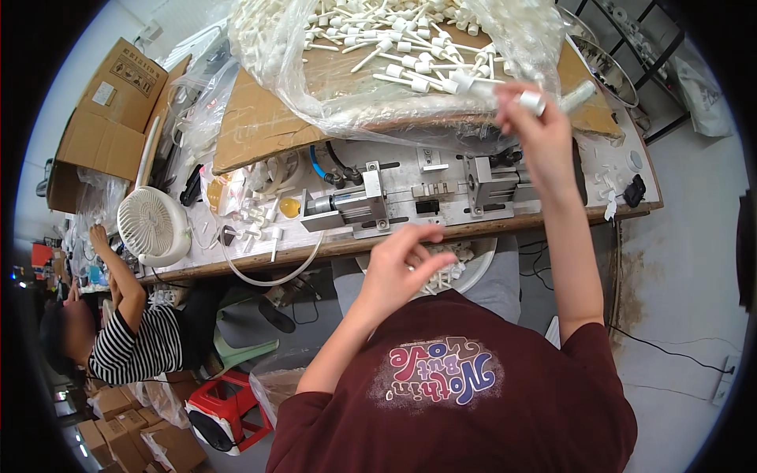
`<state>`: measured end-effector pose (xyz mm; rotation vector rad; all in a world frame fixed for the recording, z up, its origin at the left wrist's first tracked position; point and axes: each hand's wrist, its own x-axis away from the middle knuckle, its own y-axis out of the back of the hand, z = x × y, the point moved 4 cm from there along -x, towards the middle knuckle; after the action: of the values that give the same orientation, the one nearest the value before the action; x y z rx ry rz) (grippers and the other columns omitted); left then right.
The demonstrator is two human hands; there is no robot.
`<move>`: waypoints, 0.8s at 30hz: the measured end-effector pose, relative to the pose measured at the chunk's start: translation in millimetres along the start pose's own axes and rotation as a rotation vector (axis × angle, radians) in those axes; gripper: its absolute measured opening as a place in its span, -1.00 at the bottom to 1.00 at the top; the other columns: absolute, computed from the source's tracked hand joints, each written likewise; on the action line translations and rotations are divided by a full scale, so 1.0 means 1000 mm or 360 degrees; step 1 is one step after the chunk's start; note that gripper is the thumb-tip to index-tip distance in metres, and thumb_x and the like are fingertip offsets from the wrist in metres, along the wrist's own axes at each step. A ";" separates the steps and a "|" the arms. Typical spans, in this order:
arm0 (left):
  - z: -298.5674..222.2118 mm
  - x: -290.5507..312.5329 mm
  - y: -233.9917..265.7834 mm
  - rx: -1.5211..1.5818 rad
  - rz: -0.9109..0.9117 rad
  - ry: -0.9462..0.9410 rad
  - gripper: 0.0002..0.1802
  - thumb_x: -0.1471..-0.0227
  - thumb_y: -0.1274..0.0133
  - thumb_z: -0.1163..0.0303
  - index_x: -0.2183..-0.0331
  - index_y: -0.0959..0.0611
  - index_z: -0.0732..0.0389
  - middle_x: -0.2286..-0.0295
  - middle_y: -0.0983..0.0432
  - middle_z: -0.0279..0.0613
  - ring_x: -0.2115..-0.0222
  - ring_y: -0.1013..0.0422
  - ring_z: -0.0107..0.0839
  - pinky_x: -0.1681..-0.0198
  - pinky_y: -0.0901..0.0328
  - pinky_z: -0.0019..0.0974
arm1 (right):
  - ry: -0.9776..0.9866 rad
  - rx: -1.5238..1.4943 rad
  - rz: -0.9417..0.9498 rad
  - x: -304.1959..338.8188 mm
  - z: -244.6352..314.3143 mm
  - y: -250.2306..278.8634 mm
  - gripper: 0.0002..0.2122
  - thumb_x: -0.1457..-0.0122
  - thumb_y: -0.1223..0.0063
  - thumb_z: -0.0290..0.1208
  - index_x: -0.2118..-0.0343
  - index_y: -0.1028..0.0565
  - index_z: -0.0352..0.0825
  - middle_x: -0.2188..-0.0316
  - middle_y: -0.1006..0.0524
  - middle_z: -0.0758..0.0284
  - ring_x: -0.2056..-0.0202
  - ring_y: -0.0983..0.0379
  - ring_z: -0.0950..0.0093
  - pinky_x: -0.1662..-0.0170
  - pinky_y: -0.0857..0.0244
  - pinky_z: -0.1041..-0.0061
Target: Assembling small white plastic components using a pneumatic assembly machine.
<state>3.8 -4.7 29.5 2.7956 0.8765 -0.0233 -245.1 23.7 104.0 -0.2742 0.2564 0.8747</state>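
My right hand [540, 134] is raised over the near right edge of the heap and is somewhat blurred. Its fingers close round a white plastic part with a cylindrical head [531, 102]. In front of the bench, above a white basin [478, 272], hovers my left hand [404, 264], its thumb and forefinger apart and the other fingers loosely curled. A tiny pale spot shows among those fingers; I cannot make out what it is. Between the hands lies a metal clamping fixture [430, 189] with a left block [364, 201] and a right block [490, 188].
White stemmed plastic parts [410, 59] heap on plastic film over a cardboard sheet [264, 130]. A white fan [154, 225], a yellow round item [289, 207] and loose parts lie left. Far left, a person in a striped shirt [146, 347] works near a red stool [229, 410].
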 end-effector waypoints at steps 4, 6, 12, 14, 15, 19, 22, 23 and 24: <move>-0.011 -0.025 0.015 0.0830 -0.0130 0.0244 -0.59 -0.26 0.09 0.23 0.06 -0.51 0.41 0.32 -0.54 -0.07 0.42 -0.51 -0.44 0.40 -0.47 -0.42 | 0.0206 0.0369 0.0436 0.063 0.001 -0.029 -0.85 -0.06 -0.22 -0.57 0.27 -0.61 -0.28 0.26 -0.52 0.37 0.32 -0.44 0.64 0.38 -0.26 0.68; -0.011 -0.030 0.019 0.1018 -0.0109 0.0323 -0.49 -0.28 0.13 0.09 0.16 -0.53 0.44 0.38 -0.54 -0.03 0.45 -0.52 -0.42 0.43 -0.48 -0.39 | 0.0263 0.0596 0.0548 0.081 0.003 -0.036 -0.87 -0.03 -0.23 -0.57 0.33 -0.62 -0.28 0.23 -0.51 0.35 0.28 -0.44 0.61 0.36 -0.27 0.63; 0.005 -0.022 0.016 0.1334 0.0007 0.0593 -0.48 -0.28 0.14 0.08 0.17 -0.54 0.43 0.43 -0.56 -0.07 0.51 -0.51 -0.47 0.48 -0.48 -0.43 | 0.0302 0.0654 0.0615 0.099 0.003 -0.034 -0.89 -0.02 -0.25 -0.56 0.34 -0.63 -0.30 0.22 -0.53 0.30 0.25 -0.51 0.46 0.24 -0.36 0.52; 0.010 -0.020 0.016 0.1419 0.0029 0.0637 -0.50 -0.27 0.12 0.09 0.17 -0.54 0.43 0.42 -0.56 -0.06 0.50 -0.51 -0.47 0.49 -0.48 -0.44 | 0.0363 0.0667 0.0630 0.102 0.005 -0.033 -0.87 -0.01 -0.25 -0.58 0.34 -0.63 -0.30 0.22 -0.53 0.29 0.23 -0.52 0.44 0.23 -0.37 0.51; 0.013 -0.019 0.016 0.1397 0.0049 0.0637 -0.51 -0.26 0.10 0.11 0.18 -0.54 0.43 0.41 -0.56 -0.05 0.49 -0.51 -0.47 0.50 -0.48 -0.44 | 0.0393 0.0671 0.0639 0.103 0.005 -0.033 -0.87 0.00 -0.25 -0.59 0.34 -0.63 -0.30 0.22 -0.53 0.29 0.23 -0.52 0.44 0.22 -0.37 0.51; 0.010 -0.012 0.022 0.1368 0.0165 0.0554 -0.58 -0.21 0.01 0.17 0.18 -0.52 0.42 0.36 -0.56 0.00 0.45 -0.51 -0.46 0.49 -0.48 -0.44 | 0.0358 0.0546 0.0723 0.104 0.001 -0.024 -0.83 0.03 -0.26 -0.62 0.33 -0.64 -0.29 0.18 -0.55 0.26 0.17 -0.52 0.41 0.17 -0.39 0.48; 0.002 -0.007 0.030 0.1257 0.0105 0.0419 -0.70 -0.12 -0.09 0.37 0.18 -0.51 0.40 0.31 -0.56 0.02 0.38 -0.53 -0.43 0.46 -0.50 -0.43 | 0.0198 0.0507 0.0473 0.100 -0.005 -0.007 -0.83 0.03 -0.24 -0.66 0.33 -0.65 -0.32 0.17 -0.55 0.24 0.18 -0.51 0.44 0.16 -0.38 0.49; -0.001 -0.006 0.032 0.1161 0.0059 0.0368 -0.72 -0.10 -0.11 0.43 0.18 -0.51 0.39 0.31 -0.56 0.02 0.37 -0.54 -0.43 0.45 -0.51 -0.43 | 0.0112 0.0416 0.0345 0.100 -0.012 0.001 -0.85 0.02 -0.22 -0.66 0.35 -0.65 -0.34 0.16 -0.54 0.23 0.18 -0.50 0.45 0.17 -0.38 0.50; 0.001 -0.007 0.032 0.1121 0.0037 0.0299 -0.72 0.00 -0.16 0.59 0.19 -0.52 0.40 0.30 -0.57 0.00 0.33 -0.55 -0.41 0.39 -0.50 -0.43 | 0.0189 0.0478 0.0447 0.099 -0.014 0.009 -0.85 -0.11 -0.04 -0.73 0.27 -0.58 -0.47 0.09 -0.46 0.11 0.20 -0.55 0.37 0.09 -0.47 0.45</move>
<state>16.3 -33.9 35.3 3.5067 1.0370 -0.0815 -192.5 95.0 57.3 -0.0085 0.5406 1.0830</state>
